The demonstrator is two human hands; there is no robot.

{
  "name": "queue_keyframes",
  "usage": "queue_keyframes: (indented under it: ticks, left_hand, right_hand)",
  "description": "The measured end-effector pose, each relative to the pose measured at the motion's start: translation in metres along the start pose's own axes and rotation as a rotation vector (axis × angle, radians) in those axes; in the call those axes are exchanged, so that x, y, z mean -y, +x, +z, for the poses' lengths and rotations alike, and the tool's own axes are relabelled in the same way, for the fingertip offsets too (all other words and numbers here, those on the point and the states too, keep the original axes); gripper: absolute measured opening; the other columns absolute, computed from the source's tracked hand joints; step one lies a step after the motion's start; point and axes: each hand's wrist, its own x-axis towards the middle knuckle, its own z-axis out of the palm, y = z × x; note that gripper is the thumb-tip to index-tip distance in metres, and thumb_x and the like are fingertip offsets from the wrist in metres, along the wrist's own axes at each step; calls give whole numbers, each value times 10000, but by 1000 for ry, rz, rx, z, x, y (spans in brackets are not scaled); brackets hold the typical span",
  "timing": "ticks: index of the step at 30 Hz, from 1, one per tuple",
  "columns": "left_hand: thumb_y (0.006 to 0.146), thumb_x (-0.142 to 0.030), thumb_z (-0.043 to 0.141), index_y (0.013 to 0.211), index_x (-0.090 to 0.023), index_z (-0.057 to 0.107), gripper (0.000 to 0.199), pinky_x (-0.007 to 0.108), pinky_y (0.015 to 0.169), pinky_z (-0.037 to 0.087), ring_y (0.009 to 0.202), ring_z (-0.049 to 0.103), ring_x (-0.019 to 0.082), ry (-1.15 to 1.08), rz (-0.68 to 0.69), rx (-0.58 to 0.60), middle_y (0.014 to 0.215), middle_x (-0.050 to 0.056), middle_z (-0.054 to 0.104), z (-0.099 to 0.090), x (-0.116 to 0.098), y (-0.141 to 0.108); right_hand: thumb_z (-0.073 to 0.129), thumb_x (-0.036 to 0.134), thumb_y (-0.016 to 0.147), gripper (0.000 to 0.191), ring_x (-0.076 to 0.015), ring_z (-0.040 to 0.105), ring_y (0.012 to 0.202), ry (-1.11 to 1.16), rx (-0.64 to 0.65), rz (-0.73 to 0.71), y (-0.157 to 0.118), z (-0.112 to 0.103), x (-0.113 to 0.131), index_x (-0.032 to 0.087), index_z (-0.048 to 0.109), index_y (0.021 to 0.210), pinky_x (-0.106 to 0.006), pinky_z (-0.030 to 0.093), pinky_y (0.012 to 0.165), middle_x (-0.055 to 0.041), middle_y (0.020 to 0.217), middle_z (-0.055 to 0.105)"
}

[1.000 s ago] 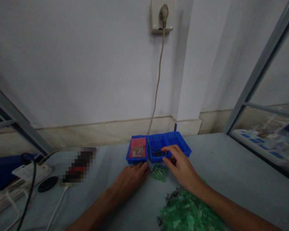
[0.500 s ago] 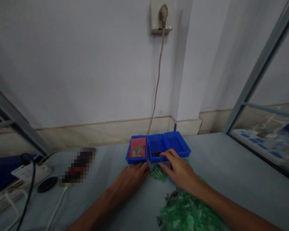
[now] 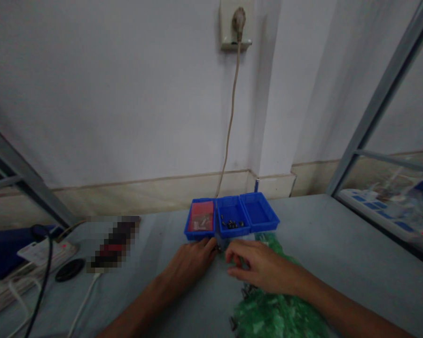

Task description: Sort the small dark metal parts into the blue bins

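My left hand (image 3: 199, 254) rests on the table just in front of the blue tray with the red packet, its fingers closed. A small dark metal piece (image 3: 218, 249) shows at its fingertips; its exact kind is too small to tell. My right hand (image 3: 259, 265) hovers over the near side of the middle blue tray (image 3: 231, 206), fingers bent and thumb apart, with nothing visible between them. Small dark metal parts (image 3: 232, 225) lie in that tray. Beneath and behind my right hand, the small green bag is mostly hidden. A large green plastic bag (image 3: 278, 314) with metal pieces (image 3: 246, 291) lies below the right wrist.
A blue tray (image 3: 187, 225) holds a red packet (image 3: 202, 209) and a clear bag of small parts. Another blue tray (image 3: 261, 211) stands at right. On the left are a blurred-out phone-like object (image 3: 114, 244), a black round disc (image 3: 69, 270), cables and a power strip (image 3: 66, 246).
My right hand has drawn back from the middle tray toward me, over the small green bag. More metal parts now show in the tray. My left hand has stayed put.
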Motion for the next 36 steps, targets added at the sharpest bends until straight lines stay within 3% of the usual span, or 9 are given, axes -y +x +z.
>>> queue_keyframes:
  ticks: [2, 5, 9, 15, 22, 36]
  left_hand:
    - [1046, -293, 397, 1140, -243, 539, 177, 288, 706, 549, 863, 698, 207, -2, -4, 5, 1021, 28, 701, -1, 0, 0]
    - [1047, -302, 399, 1122, -239, 542, 172, 277, 707, 544, 853, 695, 197, -3, -8, 13, 1015, 28, 698, -3, 0, -1]
    - [1045, -293, 408, 1129, -231, 541, 169, 286, 718, 548, 859, 694, 200, -3, -10, 27, 1030, 35, 694, -5, -2, 0]
    - [1047, -290, 401, 1127, -231, 538, 169, 316, 700, 561, 857, 700, 221, 7, 3, 24, 1027, 28, 696, -4, -2, 1]
    - [1044, -300, 407, 1123, -232, 536, 166, 324, 714, 568, 879, 702, 227, 23, -12, 21, 1030, 34, 700, 1, 0, 1]
    - [1046, -303, 407, 1123, -233, 539, 167, 295, 694, 550, 845, 697, 208, 15, -1, 1, 995, 28, 697, 0, 0, 0]
  right_hand:
    - [782, 399, 807, 294, -191, 612, 796, 0, 132, -62, -3, 3, 1, 254, 644, 1022, -285, 422, 750, 20, 818, 630]
    - [835, 466, 718, 435, -207, 605, 842, -43, 194, -96, -6, 8, 0, 243, 644, 1039, -304, 414, 793, 8, 872, 632]
    - [812, 450, 766, 355, -214, 610, 879, -48, 206, -92, -6, 8, -2, 237, 650, 999, -311, 414, 831, 3, 871, 631]
    - [766, 372, 840, 221, -192, 602, 831, -27, 220, -62, -5, 7, -4, 230, 655, 968, -271, 422, 767, -3, 870, 638]
    - [787, 463, 798, 357, -196, 595, 849, -90, 296, -15, -4, 6, -7, 207, 629, 990, -273, 413, 760, -8, 890, 638]
    - [653, 245, 938, 61, -180, 626, 917, -47, 232, -53, -3, 7, -11, 200, 615, 923, -268, 445, 806, -18, 964, 643]
